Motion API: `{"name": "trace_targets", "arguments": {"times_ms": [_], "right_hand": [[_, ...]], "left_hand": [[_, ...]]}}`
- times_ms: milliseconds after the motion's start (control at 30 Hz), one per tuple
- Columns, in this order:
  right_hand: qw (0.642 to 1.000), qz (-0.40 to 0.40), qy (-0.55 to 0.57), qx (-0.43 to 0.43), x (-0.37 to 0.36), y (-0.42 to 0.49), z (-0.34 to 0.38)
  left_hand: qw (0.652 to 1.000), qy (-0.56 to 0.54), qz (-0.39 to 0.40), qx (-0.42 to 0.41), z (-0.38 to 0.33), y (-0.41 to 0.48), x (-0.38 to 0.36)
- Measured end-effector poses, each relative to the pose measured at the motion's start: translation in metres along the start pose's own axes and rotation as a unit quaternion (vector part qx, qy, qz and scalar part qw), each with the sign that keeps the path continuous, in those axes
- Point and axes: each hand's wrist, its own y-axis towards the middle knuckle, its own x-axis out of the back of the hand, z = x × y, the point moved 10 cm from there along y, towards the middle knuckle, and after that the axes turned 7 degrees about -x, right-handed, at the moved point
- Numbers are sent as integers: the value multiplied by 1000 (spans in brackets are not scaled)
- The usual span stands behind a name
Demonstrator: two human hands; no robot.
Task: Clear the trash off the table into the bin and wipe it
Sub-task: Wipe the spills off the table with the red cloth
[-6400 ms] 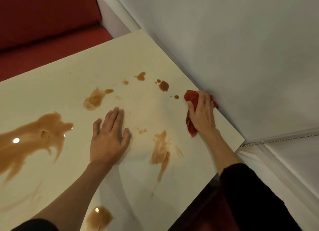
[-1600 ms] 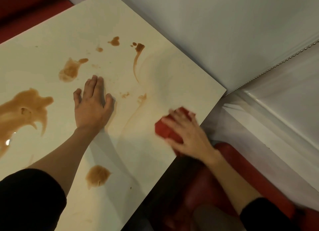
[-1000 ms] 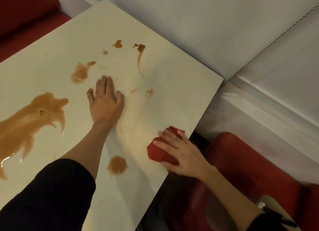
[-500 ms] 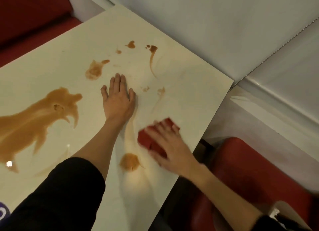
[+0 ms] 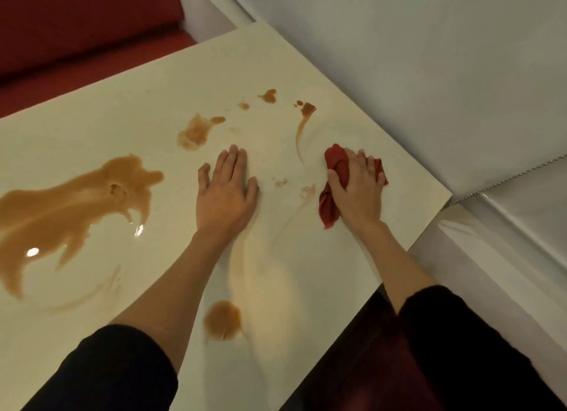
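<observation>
Okay, glossy cream rectangular tabletop (image 5: 122, 110), big brown liquid puddle (image 5: 70, 202) toward its left edge. My left hand (image 5: 225, 196) lies flat mid-tabletop, fingers straight. My right hand (image 5: 357, 192) grips a crumpled red cloth (image 5: 329, 208) near the right edge.

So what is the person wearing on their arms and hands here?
Dark, black-looking sleeves on both arms. The left sleeve and right sleeve end well above the wrists, leaving the forearms bare. The left hand and right hand are ungloved; no ring, watch or bracelet shows.
</observation>
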Motion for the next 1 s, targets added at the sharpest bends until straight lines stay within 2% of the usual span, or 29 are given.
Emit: {"name": "trace_targets", "arguments": {"times_ms": [67, 133, 233, 300, 333, 400, 467, 533, 667, 767, 833, 900, 1000], "right_hand": [[1000, -2, -4, 2, -9, -8, 19], [997, 28, 1, 75, -17, -36, 41], [977, 123, -22, 175, -24, -83, 59], [960, 198, 27, 197, -19, -92, 60], [953, 225, 94, 181, -7, -84, 55], [945, 197, 232, 116, 24, -57, 39], [952, 114, 274, 69, 50, -22, 11], [962, 71, 259, 42, 58, 9, -17], [982, 50, 172, 62, 41, 48, -44], [994, 58, -4, 96, 16, 50, -44], [990, 47, -80, 106, 9, 47, -43], [989, 47, -93, 102, 8, 47, -44], [988, 43, -101, 107, 7, 47, -45]], "left_hand": [[1000, 3, 0, 7, 0, 0, 1], [1000, 5, 3, 8, -1, -1, 1], [1000, -2, 15, 19, 1, -3, -3], [999, -12, 11, 38, 3, -2, 0], [998, -35, -7, 54, -3, 0, 6], [992, -102, -55, 54, -32, -2, 24], [994, -91, -53, -11, -87, -8, 25], [997, -8, -18, -69, -140, -18, 2], [994, 95, 19, -46, -160, -4, -40], [989, 108, 26, -102, -157, 34, -44], [987, 107, 21, -121, -136, 57, -36], [990, 111, 2, -89, -104, 69, -22], [990, 132, -31, 26, -62, 55, -5]]}}
